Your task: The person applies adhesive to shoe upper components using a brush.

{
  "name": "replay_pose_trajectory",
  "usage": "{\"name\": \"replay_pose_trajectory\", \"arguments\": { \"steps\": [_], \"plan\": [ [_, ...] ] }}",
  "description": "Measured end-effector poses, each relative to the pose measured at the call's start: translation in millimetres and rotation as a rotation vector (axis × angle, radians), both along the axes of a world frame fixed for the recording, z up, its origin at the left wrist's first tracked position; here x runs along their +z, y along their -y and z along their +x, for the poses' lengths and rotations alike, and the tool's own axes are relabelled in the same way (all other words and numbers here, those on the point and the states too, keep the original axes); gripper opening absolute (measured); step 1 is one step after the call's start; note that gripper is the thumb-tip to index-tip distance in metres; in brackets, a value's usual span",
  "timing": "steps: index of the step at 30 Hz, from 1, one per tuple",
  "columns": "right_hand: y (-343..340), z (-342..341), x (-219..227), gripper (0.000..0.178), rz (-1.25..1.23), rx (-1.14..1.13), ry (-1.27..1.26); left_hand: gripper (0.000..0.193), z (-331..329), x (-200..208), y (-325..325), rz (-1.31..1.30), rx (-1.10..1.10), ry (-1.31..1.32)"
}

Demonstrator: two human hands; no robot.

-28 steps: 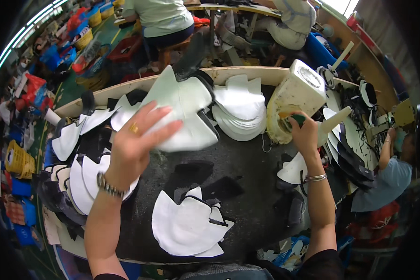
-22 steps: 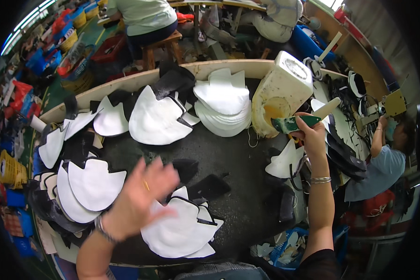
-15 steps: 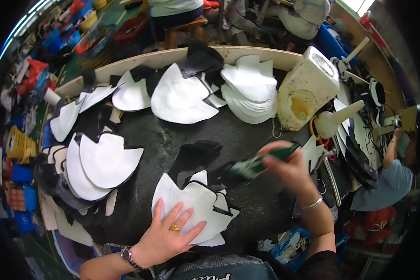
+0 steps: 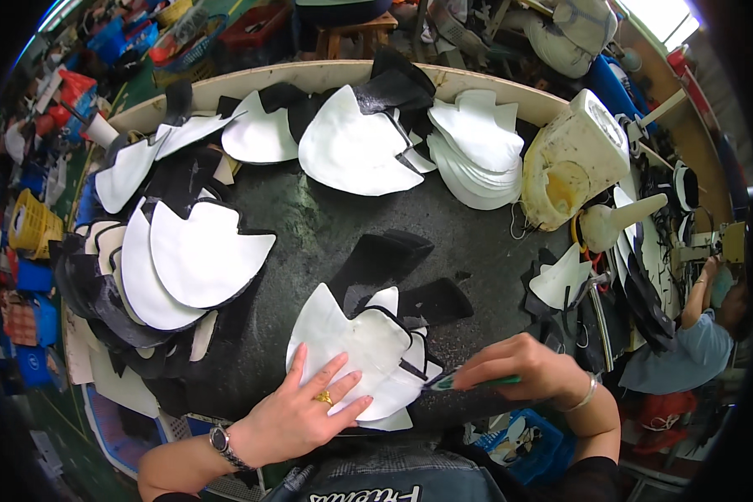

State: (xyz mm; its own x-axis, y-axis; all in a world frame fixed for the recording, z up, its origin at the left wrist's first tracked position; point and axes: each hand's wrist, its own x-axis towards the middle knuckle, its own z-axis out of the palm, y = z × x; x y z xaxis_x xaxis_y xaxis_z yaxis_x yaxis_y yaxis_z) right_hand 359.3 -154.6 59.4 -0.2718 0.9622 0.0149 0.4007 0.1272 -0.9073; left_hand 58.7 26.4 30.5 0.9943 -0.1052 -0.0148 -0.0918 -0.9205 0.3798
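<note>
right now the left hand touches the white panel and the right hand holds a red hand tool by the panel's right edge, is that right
Not quite: the hand tool is green, not red, as the head view shows. The left hand does touch the white panel, and the right hand holds the tool by the panel's right edge.
</note>
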Motion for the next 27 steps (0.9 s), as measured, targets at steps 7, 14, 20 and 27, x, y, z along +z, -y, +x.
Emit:
{"name": "replay_pose_trajectory", "arguments": {
  "steps": [7, 14, 20, 27],
  "plan": [
    [-61, -32, -8, 0.026, 0.309, -0.461, -0.008, 0.041, 2, -7, 6, 0.142, -0.024, 0.008],
    [-105, -60, -48, 0.054, 0.466, -0.303, 0.397, 0.037, 5, -6, 6, 0.106, 0.006, 0.065],
    [-118, -10, -18, 0.033, 0.409, -0.524, 0.5, 0.028, 4, -8, 0, 0.058, 0.002, 0.138],
    [-151, -9, -24, 0.048, 0.257, 0.038, 0.078, 0.027, 5, -12, -10, -0.027, -0.024, 0.145]
  ]
}}
